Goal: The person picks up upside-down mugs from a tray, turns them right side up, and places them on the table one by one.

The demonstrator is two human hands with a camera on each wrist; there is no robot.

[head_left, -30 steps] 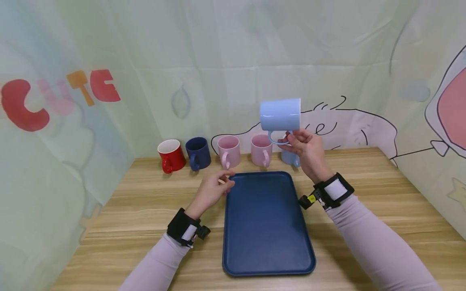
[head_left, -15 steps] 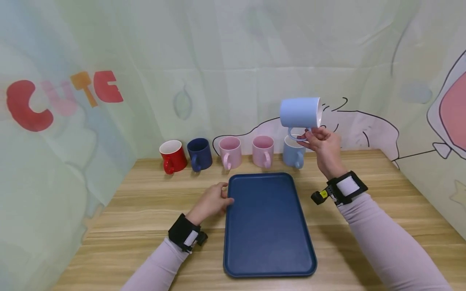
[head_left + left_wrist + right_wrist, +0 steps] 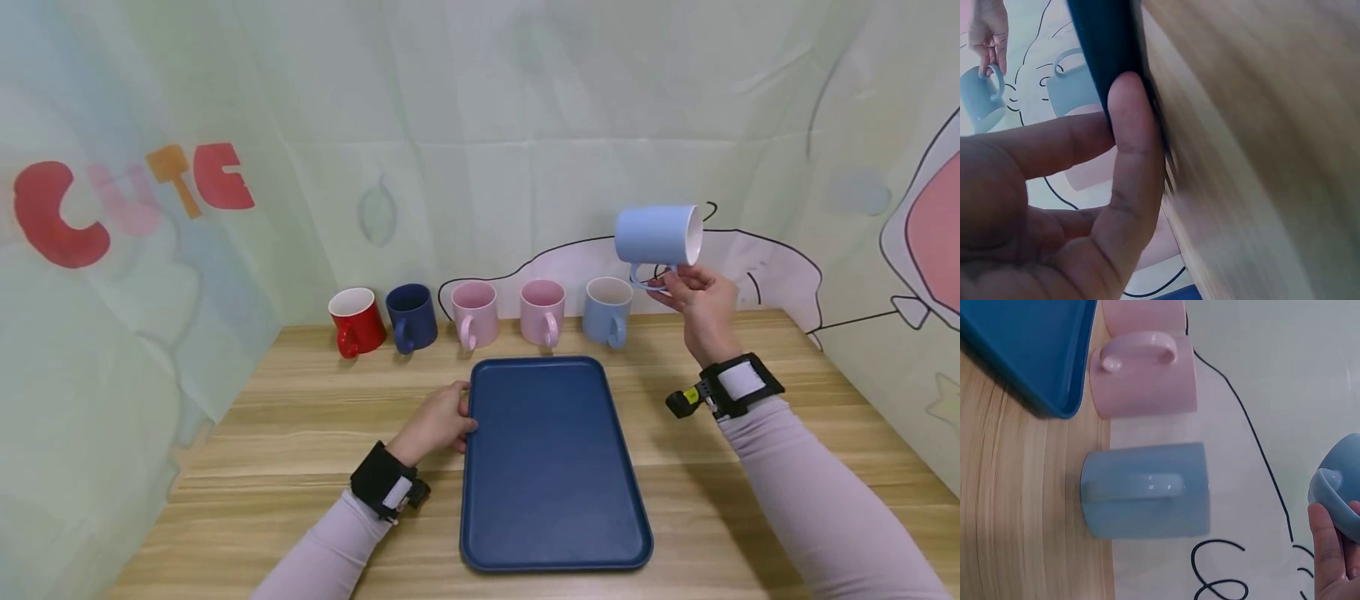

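My right hand (image 3: 711, 310) holds a light blue mug (image 3: 654, 236) by its handle, up in the air in the head view. The mug lies on its side, its mouth facing right and its handle down. In the right wrist view part of that mug (image 3: 1342, 478) shows at the right edge with fingers at the handle. My left hand (image 3: 435, 421) grips the left edge of the dark blue tray (image 3: 555, 467), which lies flat on the table. Close up in the left wrist view, a fingertip (image 3: 1129, 94) presses against the tray's side wall (image 3: 1107, 37).
Along the back of the table stand a red mug (image 3: 358, 323), a dark blue mug (image 3: 414, 317), a pink mug (image 3: 480, 312), another pink mug (image 3: 537, 312) and a second light blue mug (image 3: 602, 315). Behind them hangs a printed cloth (image 3: 465, 167).
My right hand has moved to the right with the mug, and the mug's mouth has turned more into view. My left hand has come down onto the tray's left edge.
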